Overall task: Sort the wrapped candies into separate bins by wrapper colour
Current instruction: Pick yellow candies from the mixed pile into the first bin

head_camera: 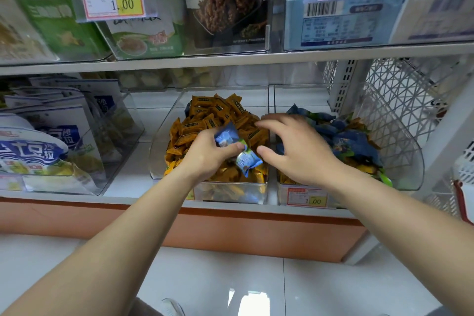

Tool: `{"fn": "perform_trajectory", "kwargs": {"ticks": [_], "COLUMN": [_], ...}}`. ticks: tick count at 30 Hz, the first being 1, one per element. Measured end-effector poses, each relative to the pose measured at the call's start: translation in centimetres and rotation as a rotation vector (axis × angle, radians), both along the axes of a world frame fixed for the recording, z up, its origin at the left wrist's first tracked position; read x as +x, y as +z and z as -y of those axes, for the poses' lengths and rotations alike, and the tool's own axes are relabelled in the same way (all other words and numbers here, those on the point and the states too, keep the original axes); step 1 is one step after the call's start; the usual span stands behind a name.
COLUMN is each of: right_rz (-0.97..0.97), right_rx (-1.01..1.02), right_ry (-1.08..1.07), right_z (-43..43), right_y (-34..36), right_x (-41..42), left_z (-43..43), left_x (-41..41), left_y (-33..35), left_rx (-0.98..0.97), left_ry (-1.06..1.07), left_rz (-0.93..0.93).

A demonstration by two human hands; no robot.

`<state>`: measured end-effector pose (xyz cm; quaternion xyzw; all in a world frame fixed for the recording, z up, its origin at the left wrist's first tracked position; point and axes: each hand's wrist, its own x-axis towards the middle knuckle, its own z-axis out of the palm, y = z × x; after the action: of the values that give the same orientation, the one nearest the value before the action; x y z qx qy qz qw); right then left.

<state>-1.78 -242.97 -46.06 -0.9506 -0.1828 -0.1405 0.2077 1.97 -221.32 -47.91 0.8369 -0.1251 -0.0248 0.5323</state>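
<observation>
- Left hand (pixel 207 154) grips two blue-wrapped candies (pixel 227 137) above the orange-candy bin (pixel 164 131).
- Right hand (pixel 295 146) hovers empty, fingers spread, over the divide between bins.
- Right bin (pixel 407 146) beyond holds blue candies (pixel 343 136) with stray orange ones (pixel 364 169): sorting looks unfinished.

White shelf (pixel 128 182) with snack-bag bin (pixel 129 123), orange-candy bin (pixel 159 154) and blue-candy bin (pixel 407 161) abreast.

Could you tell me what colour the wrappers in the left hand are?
The candies are blue with green ends; head view.
</observation>
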Motion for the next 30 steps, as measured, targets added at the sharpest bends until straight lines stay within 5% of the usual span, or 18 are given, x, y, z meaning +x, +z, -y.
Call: {"fn": "perform_trajectory", "kwargs": {"ticks": [8, 16, 20, 22, 24, 28, 30], "right_rz": [-0.087, -0.427, -0.357, -0.140, 0.004, -0.108, 0.047], "right_rx": [0.517, 1.010, 0.946, 0.696, 0.434, -0.043, -0.044], "right_ry": [-0.031, 0.074, 0.019, -0.096, -0.200, -0.335, -0.246], "right_z": [-1.7, -1.2, 0.0, 1.5, 3.4, 5.1, 3.9], "right_y": [0.8, 0.7, 1.3, 1.5, 1.3, -0.2, -0.2], "right_x": [0.5, -0.1, 0.1, 0.5, 0.9, 1.2, 0.9], "left_z": [2.8, 4.3, 4.0, 2.9, 1.7, 1.1, 1.1], "left_x": [-1.1, -2.1, -2.2, -1.8, -1.6, -1.5, -1.2], "left_y": [1.9, 2.6, 2.5, 2.0, 1.2, -0.9, -1.5], "left_rx": [-0.515, -0.427, -0.197, 0.017, 0.199, 0.643, 0.806], "left_ry": [0.085, 0.173, 0.168, 0.114, -0.103, -0.511, -0.544], "left_rz": [-0.123, -0.027, 0.130, 0.218, 0.122, -0.033, 0.038]}}
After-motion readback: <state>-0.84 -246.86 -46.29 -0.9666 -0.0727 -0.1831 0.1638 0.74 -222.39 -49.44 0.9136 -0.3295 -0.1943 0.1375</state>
